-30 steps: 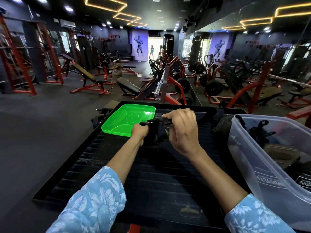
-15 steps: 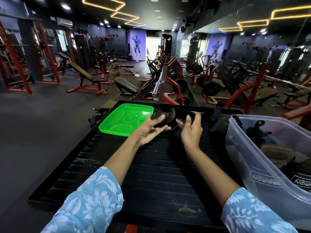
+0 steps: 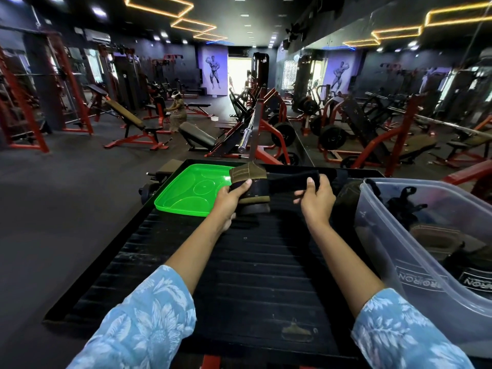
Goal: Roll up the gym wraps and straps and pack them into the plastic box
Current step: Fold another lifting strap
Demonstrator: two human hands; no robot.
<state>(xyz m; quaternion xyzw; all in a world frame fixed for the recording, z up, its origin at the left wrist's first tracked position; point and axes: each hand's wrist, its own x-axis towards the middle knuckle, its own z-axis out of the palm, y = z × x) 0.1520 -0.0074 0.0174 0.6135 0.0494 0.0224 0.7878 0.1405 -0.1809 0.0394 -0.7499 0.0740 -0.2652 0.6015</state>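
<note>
We grip the strap [image 3: 266, 182] above the ribbed platform [image 3: 255, 262], left hand [image 3: 231, 195] clamped on its padded end, right hand [image 3: 315, 194] pinching its tail, beside the box [image 3: 394, 251].

Green lid [image 3: 191, 191] (blk/olive wrap [image 3: 255, 182])

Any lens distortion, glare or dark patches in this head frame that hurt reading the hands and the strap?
Head view: wide-angle bending curves the edges. The bright doorway far back is blown out. The black ribbed platform is dim, so the dark strap blends into it. Left hand and right hand are sharp and evenly lit. The clear plastic box shows mild reflections.
</note>
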